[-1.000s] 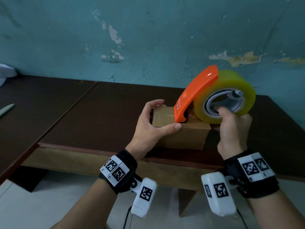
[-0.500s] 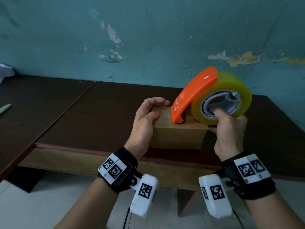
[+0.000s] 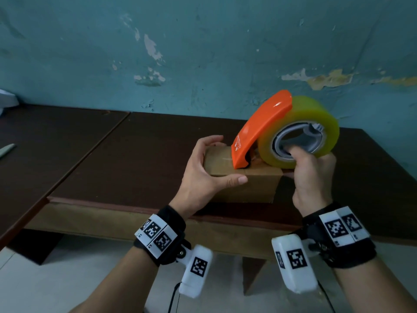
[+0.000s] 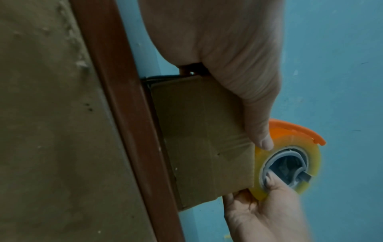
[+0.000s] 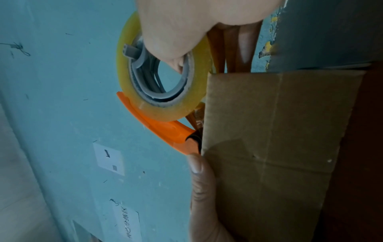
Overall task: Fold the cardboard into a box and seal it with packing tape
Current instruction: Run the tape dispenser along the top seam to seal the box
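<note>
A small brown cardboard box (image 3: 246, 188) (image 4: 205, 139) (image 5: 279, 147) sits near the front edge of the dark wooden table (image 3: 135, 159). My left hand (image 3: 203, 172) grips the box's left end, thumb along the front top edge and fingers over the far side. My right hand (image 3: 311, 177) holds the tape dispenser (image 3: 286, 132), thumb inside the grey core of the yellow tape roll (image 4: 290, 163) (image 5: 163, 81). The dispenser's orange guard (image 3: 259, 129) tips down, its cutter end resting on the box top. Clear tape shows on the box's front face.
A teal wall with peeling paint (image 3: 203, 53) rises right behind the table. A second dark table (image 3: 45, 143) adjoins at the left, with a pale flat object (image 3: 6, 150) on it and white paper (image 3: 6, 98) at the far left edge. Tiled floor lies below.
The dispenser has slid a little leftward along the box top. My left hand regripped the box's left end, its thumb now back along the front top edge.
</note>
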`<state>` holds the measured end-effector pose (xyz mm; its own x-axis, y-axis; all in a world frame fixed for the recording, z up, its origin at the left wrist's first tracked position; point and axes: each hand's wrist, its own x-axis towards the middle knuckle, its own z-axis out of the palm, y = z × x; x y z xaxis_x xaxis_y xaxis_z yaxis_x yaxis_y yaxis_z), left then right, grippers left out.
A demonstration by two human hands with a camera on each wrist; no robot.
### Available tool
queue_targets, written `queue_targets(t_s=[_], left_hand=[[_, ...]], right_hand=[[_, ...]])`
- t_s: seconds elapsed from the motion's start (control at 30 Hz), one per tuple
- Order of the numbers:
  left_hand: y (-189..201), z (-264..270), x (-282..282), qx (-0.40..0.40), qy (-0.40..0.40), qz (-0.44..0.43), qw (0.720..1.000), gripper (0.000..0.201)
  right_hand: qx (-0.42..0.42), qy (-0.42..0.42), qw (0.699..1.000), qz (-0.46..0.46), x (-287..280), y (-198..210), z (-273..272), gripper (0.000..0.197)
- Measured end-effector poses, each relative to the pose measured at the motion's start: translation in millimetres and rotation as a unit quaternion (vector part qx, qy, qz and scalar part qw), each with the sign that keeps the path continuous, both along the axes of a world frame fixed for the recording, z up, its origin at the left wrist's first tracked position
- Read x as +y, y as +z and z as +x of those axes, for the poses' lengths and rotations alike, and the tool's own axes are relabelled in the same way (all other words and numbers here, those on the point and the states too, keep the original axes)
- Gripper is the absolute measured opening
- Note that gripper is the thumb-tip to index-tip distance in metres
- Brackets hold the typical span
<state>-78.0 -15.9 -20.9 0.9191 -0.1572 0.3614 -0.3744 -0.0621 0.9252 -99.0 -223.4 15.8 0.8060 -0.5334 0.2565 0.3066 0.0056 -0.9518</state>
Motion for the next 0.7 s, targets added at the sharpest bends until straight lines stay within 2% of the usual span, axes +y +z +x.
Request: queue_targets(t_s=[0.17,0.43,0.7], left_hand=[[1.5,1.5,2.1,-0.004,-0.012,0.013,1.000,0.081],[7.6,1.2,6.3,0.002,-0.018,0.026,0.999,0.086],[7.3,2.7,9.7,-0.008,-0.028,0.040,0.999,0.082]], right_hand=[[-0.003,0.022,0.999,-0.034,-3.4,8.5,-0.7,0.023],[0.021,0.057,0.998,0.025,-16.0,12.7,3.0,0.029],[0.017,0.037,0.999,0.003,-24.0,18.3,2.7,0.027]])
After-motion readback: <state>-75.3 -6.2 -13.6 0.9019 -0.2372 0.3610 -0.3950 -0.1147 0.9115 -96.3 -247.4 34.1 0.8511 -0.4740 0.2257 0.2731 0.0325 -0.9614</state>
